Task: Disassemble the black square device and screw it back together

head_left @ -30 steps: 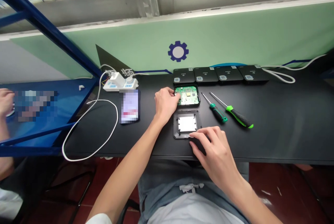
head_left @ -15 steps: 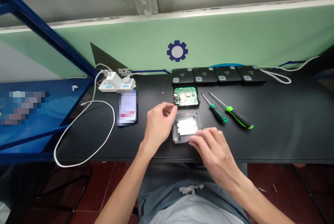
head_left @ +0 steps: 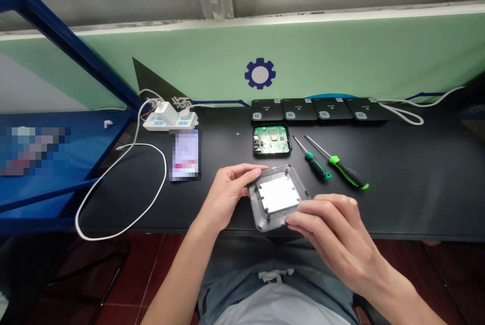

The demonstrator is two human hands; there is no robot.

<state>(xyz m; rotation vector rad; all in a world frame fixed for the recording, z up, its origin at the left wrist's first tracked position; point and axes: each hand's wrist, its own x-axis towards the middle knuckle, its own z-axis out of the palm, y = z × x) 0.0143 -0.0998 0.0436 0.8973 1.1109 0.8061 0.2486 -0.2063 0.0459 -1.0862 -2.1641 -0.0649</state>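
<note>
Between my hands is a grey plastic cover [head_left: 279, 195], its inner side up, with a white rectangular plate in the middle and small posts around it. My left hand [head_left: 231, 188] grips its upper left edge, thumb on top and fingers underneath. At the lower right corner, my right hand [head_left: 333, 229] pinches the rim. The cover is raised and slightly tilted near the table's front edge. Just beyond it lies a black box base [head_left: 272, 152] with a green circuit board [head_left: 280, 133] exposed inside.
Two screwdrivers, a shorter one [head_left: 318, 166] and a longer one [head_left: 348, 172], lie to the right. Several closed black boxes [head_left: 299, 110] line the back. Tiny screws [head_left: 238, 134], a phone [head_left: 185, 155], a power strip [head_left: 170, 121] and a looped white cable [head_left: 165, 173] are left.
The cover has come up off the table towards me and turned slightly. My left hand has moved from above its upper left corner to gripping that edge; my right hand keeps its hold.
</note>
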